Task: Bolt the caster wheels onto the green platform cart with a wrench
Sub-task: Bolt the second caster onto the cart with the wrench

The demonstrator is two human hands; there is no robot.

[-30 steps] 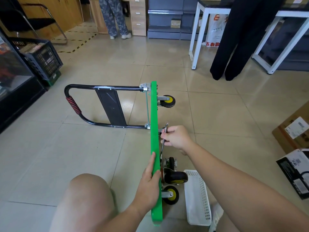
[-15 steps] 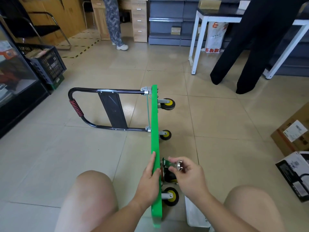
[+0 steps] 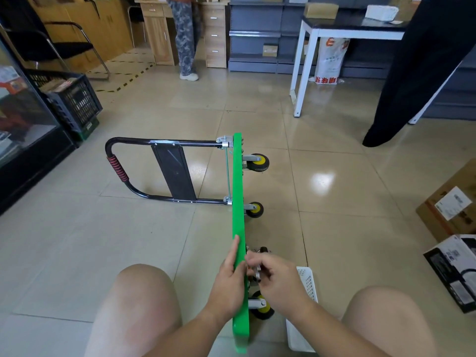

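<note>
Right hand (image 3: 273,276) now tighter against deck (image 3: 238,202), fingers curled, pinching wrench (image 3: 257,271) by caster (image 3: 263,250), left hand (image 3: 229,282) flat, fingers straight, pressing deck

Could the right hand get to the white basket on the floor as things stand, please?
Probably yes: the white basket lies just beside the right hand, on the same side of the upright green platform, with nothing between them. The hand pinches a small metal piece, though.

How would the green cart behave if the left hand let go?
Probably tips: the cart stands on its thin edge, steadied by the left hand. Its handle, lying on the floor, may brace one side. The cart looks stiff, not floppy.
</note>
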